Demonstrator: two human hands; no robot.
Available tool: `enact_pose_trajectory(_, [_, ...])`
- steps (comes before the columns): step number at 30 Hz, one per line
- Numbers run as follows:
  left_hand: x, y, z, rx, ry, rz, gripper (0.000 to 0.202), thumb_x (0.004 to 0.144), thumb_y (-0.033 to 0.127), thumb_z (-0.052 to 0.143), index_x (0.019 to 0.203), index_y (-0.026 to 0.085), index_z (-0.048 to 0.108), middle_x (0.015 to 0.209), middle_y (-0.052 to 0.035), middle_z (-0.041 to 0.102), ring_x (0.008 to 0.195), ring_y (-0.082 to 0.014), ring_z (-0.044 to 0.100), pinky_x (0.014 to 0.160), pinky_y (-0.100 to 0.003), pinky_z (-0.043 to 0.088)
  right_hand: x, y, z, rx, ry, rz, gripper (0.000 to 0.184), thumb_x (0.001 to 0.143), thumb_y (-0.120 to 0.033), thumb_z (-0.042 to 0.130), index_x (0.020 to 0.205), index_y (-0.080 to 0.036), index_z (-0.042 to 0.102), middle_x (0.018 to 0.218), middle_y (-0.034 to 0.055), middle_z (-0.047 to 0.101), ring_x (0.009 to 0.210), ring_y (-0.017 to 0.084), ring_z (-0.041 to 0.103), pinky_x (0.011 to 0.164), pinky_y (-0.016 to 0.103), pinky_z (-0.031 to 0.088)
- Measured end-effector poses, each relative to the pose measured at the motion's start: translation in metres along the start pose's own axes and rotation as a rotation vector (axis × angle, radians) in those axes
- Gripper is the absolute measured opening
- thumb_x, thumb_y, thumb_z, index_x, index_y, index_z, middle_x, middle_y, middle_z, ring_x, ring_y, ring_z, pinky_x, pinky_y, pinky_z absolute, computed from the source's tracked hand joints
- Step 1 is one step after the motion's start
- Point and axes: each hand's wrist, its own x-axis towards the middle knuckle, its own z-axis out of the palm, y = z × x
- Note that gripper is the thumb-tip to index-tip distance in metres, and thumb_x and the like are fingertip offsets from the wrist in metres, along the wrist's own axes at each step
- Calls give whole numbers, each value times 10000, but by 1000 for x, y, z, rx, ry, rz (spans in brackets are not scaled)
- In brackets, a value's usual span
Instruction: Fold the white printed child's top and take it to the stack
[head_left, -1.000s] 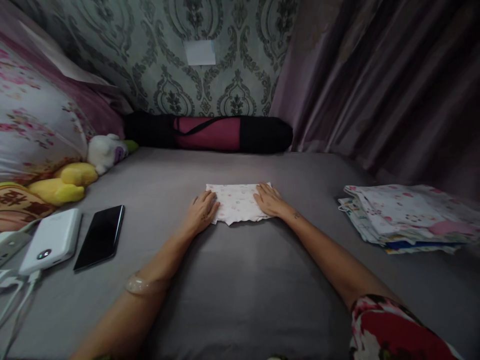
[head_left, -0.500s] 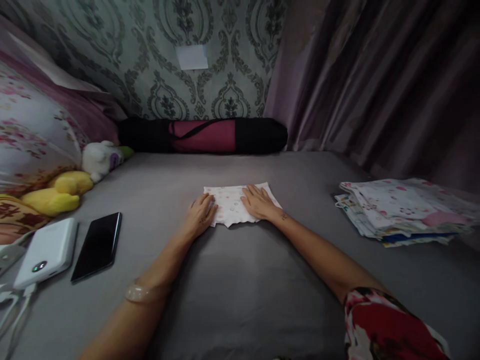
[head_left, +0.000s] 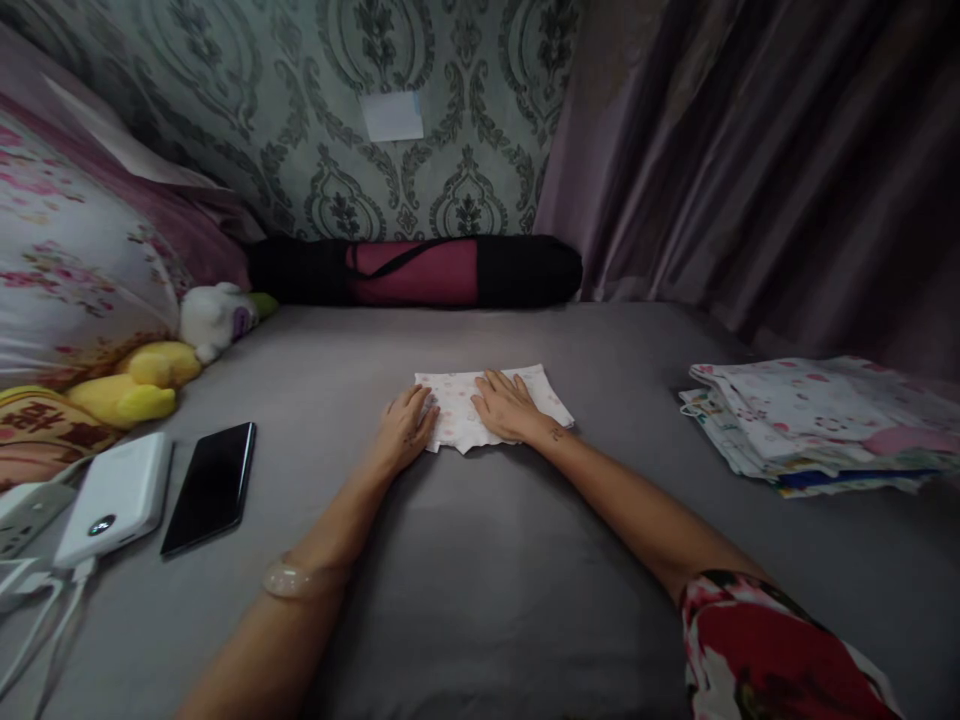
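A small white cloth (head_left: 459, 412) with a faint pink print lies flat on the grey bed sheet (head_left: 465, 560), its near edge uneven. It looks like a folded piece of baby clothing, though the kind is not certain. My left hand (head_left: 407, 428) rests on its left edge, fingers stretched out. Flat on the right half of the cloth lies my right hand (head_left: 508, 405), its fingers spread. Neither hand grips anything. Parts of the cloth are hidden under both palms.
To the right is a stack of folded printed cloths (head_left: 810, 420). On the left lie a black phone (head_left: 211, 488), a white power bank (head_left: 120, 495) with cables, a power strip (head_left: 30, 515) and plush toys (head_left: 135, 385). A black and maroon long bag (head_left: 416, 272) lines the wall.
My right hand has slid slightly left across the cloth, uncovering more of its right end. My left hand stays at the left edge. The whole view has shifted a little.
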Motion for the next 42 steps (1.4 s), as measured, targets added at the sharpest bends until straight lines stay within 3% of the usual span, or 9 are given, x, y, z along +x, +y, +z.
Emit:
enact_pose_trajectory(22, [1,-7,-4,-76,58,-23,366,964,343,420,1275,179,525,1338,-145,580,1207,-246,569,1036,-431,449,19,-42,10,63,31,-26,577,1011,-382,253,1482,-67,366,1567,193,312,1460,304,245,1174,534,137])
enact_pose_trajectory(27, [3,-8,-6,-102,87,-22,326,972,298,383,1223,165,544,1239,-145,629,1119,-229,611,991,-404,481,23,-48,14,71,16,-23,578,1012,-388,252,1480,-68,366,1560,192,326,1454,306,257,1171,546,144])
enact_pose_trajectory(33, [5,-13,-5,-107,106,-121,319,939,201,378,1199,176,561,1139,-132,666,1061,-223,631,962,-394,496,28,-58,18,88,29,-54,583,1010,-381,250,1491,-67,347,1578,177,293,1467,307,226,1172,556,138])
enact_pose_trajectory(42, [6,-18,-3,-124,144,-246,401,882,133,363,1230,164,559,1211,-133,660,1136,-224,614,1018,-418,469,38,-72,26,59,79,-56,562,1000,-354,267,1479,-78,365,1558,165,344,1446,291,277,1174,520,154])
